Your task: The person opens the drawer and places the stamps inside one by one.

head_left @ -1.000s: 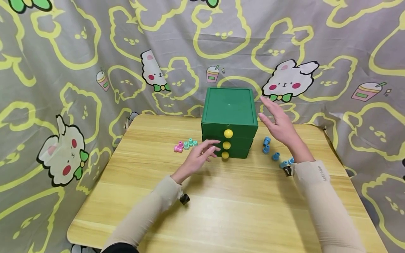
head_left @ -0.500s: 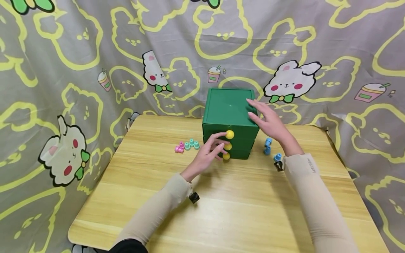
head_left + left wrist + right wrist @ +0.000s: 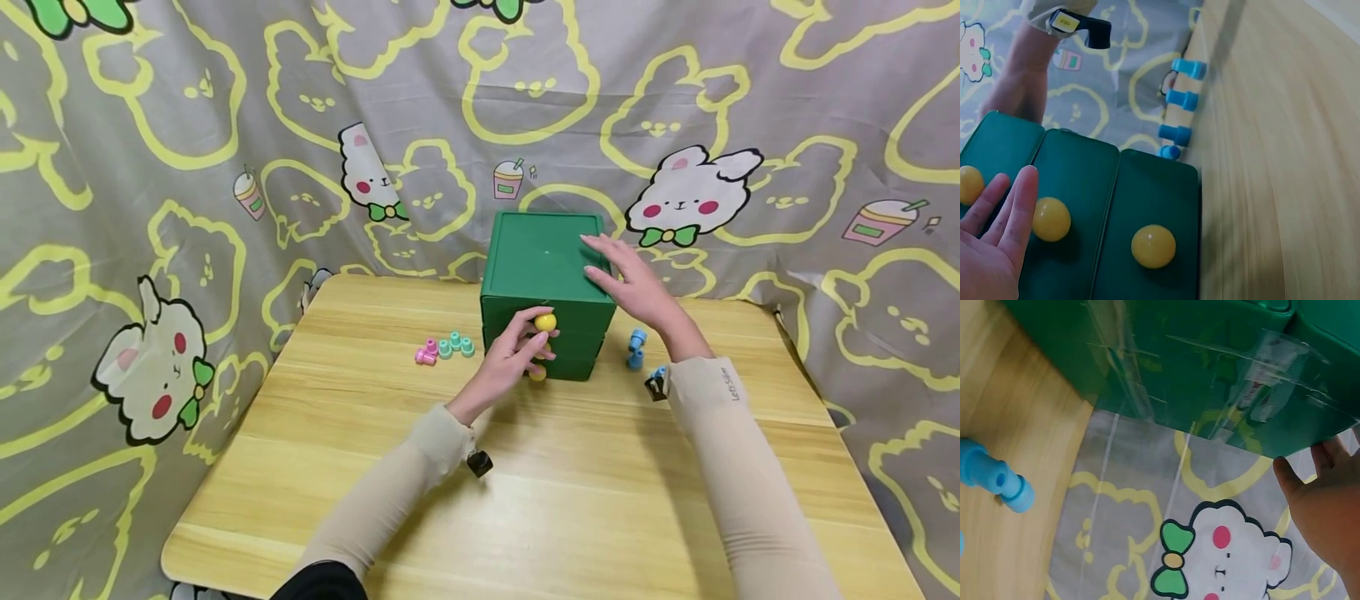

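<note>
1. Evidently, L hand (image 3: 506, 358) pinched top knob (image 3: 547, 322) of green drawer unit (image 3: 536, 267); R hand (image 3: 637, 292), fingers spread, lay at its R edge.
2. Drawer unit stood on table (image 3: 600, 475): prob. light, stiff; slick top knob looked best grip.

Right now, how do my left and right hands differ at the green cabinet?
Your left hand is at the front, thumb and index finger about the top yellow knob; your right hand is at the top right edge of the green cabinet. The left hand is lower; the right hand is farther back. Both have beige sleeves.
</note>
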### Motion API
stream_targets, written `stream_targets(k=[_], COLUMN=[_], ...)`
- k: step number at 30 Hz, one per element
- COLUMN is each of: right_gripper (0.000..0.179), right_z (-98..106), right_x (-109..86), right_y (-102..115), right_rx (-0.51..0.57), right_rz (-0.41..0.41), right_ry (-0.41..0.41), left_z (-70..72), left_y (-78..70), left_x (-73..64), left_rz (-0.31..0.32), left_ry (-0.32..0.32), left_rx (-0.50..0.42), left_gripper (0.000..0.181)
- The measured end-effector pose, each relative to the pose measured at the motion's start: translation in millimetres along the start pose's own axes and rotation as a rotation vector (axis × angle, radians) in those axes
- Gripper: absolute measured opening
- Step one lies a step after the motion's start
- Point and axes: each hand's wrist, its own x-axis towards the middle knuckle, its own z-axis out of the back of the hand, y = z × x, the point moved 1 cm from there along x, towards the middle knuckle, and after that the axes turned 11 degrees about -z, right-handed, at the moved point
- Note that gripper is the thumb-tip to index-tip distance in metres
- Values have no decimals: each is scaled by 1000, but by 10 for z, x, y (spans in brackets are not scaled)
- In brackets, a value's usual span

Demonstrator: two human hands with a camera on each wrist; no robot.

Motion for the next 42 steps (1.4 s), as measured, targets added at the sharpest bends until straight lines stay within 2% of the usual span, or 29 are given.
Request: stream_targets(k=[5, 10, 15, 19, 30, 42], right_gripper=[54, 50, 46, 44, 39, 39], right_z=[-65, -119, -144, -149, -153, -165], right_x=[10, 9, 2, 8, 18, 28], right_y=[-34, -54, -67, -80, -103, -109], right_rx=[90, 146, 162, 161, 176, 177], right_rz=[32, 51, 54, 61, 78, 70], right_ry=[-2, -28, -47, -61, -83, -92], left_z=[-97, -198, -272, -278, -267, -268], left_y=[8, 99, 194, 214, 198, 177], left_x=[23, 41, 41, 45, 55, 43], left_rz=[-19, -103, -167, -186, -208, -196], left_ry=[-92, -196, -245, -256, -236, -239], left_rx=[13, 10, 3, 12, 16, 18], left_gripper=[35, 32, 32, 32, 31, 31])
